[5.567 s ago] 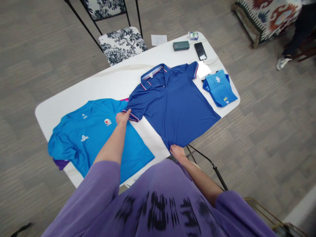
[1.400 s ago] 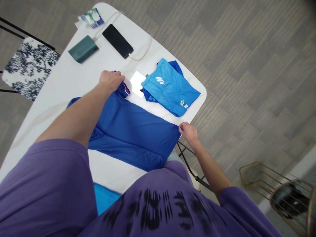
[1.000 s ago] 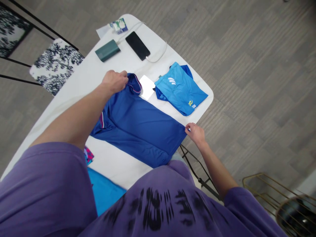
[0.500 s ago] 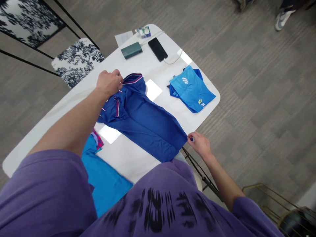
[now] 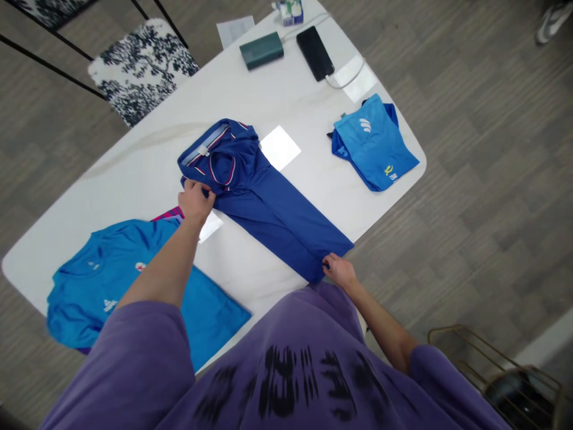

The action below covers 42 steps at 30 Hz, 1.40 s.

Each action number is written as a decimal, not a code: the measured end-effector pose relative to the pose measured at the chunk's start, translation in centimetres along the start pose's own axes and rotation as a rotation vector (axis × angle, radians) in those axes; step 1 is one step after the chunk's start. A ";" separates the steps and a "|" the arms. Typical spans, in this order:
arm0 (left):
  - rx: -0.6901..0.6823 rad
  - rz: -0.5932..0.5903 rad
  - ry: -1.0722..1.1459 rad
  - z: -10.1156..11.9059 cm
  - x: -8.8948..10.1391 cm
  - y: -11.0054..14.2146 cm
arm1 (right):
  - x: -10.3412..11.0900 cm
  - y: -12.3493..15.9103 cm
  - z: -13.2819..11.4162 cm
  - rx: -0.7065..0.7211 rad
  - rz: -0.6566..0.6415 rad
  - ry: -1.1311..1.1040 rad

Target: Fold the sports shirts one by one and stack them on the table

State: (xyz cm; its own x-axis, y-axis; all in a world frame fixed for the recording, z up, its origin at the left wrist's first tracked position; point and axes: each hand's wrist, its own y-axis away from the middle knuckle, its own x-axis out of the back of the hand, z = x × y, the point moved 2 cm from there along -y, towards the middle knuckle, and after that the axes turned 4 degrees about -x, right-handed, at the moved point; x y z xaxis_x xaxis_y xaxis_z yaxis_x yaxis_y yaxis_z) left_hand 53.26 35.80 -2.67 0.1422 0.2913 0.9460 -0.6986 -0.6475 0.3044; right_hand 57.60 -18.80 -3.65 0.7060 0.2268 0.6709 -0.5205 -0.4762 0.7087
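Observation:
A dark blue polo shirt (image 5: 268, 206) with a red and white striped collar lies on the white table (image 5: 277, 89), folded lengthwise into a narrow strip. My left hand (image 5: 196, 200) is closed on its near shoulder edge beside the collar. My right hand (image 5: 339, 270) pinches the hem corner at the table's near edge. To the left, a light blue T-shirt (image 5: 134, 280) is spread flat under my left forearm.
A folded light blue shirt (image 5: 376, 149) sits at the table's right end. A green case (image 5: 262, 50), a black phone (image 5: 315, 45) with a cable, and papers lie at the far end. A patterned chair (image 5: 143, 65) stands behind. A wire rack (image 5: 483, 364) is at the lower right.
Both hands have carried the shirt's far side over toward me, narrowing it into a strip. My left hand moved from the far sleeve to the near shoulder; my right hand followed the hem inward.

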 end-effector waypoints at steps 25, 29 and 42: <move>0.311 0.158 0.147 9.3 0.4 -5.2 | 11.0 -5.7 7.5 0.185 0.015 0.009; 0.053 0.032 0.066 12.7 -0.4 -4.2 | 12.5 -7.1 8.5 0.237 -0.011 0.024; 0.074 -0.206 0.209 16.4 -2.2 19.4 | 13.8 -3.5 7.5 0.443 -0.053 0.230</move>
State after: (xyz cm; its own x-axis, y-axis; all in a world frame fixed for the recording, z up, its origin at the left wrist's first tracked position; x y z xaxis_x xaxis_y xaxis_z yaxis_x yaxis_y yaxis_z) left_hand 50.90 11.07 2.97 0.1225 0.5555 0.8224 -0.6158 -0.6073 0.5019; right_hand 72.73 -20.38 1.52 0.5755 0.4183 0.7028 -0.1974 -0.7628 0.6157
